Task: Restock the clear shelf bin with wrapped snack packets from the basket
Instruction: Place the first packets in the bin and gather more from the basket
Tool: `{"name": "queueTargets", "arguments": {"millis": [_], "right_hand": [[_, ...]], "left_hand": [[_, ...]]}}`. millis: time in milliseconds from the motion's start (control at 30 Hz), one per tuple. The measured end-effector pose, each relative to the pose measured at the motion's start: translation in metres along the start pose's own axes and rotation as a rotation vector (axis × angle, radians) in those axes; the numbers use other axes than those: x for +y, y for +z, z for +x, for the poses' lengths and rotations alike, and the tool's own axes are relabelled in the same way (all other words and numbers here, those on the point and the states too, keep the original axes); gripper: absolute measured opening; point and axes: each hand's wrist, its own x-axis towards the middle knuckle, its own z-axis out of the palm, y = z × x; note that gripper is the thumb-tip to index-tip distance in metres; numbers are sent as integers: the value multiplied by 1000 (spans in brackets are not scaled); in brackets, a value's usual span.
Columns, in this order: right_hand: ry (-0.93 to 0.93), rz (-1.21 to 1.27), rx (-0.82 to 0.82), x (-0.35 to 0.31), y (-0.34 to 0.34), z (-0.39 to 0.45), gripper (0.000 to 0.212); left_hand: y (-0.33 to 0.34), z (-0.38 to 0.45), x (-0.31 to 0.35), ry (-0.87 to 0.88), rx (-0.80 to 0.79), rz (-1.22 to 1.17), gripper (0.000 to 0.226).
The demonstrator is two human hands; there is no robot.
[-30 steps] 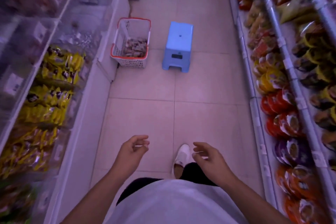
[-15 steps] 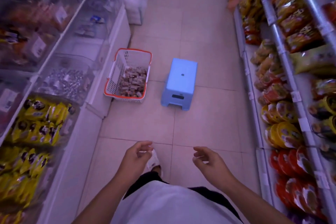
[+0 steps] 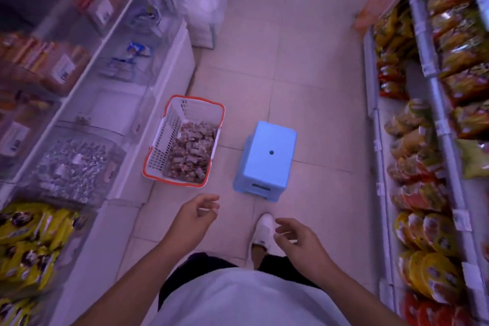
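One basket (image 3: 169,124), packets (image 3: 190,151) uncountable, probably dozens; left hand (image 3: 194,216), right hand (image 3: 297,239) loosely curled, empty.

There is one view only — a wide-angle camera worn on the person's head, looking forward and steeply down the shop aisle. It sits nearest the person's own shirt and two hands, the left hand (image 3: 194,216) and right hand (image 3: 301,242), low in the frame. Further off on the floor stand the basket (image 3: 158,156) and the stool (image 3: 267,156) — shelves bend inward along both edges.
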Motion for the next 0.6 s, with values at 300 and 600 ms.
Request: {"name": "queueTargets", "arguments": {"millis": [300, 600], "right_hand": [[-103, -195, -166, -93, -72, 150, 31], [-233, -515, -335, -215, -18, 277, 29]], "left_hand": [[2, 91, 49, -61, 212, -185, 29], [-65, 181, 46, -169, 306, -289, 33]]}}
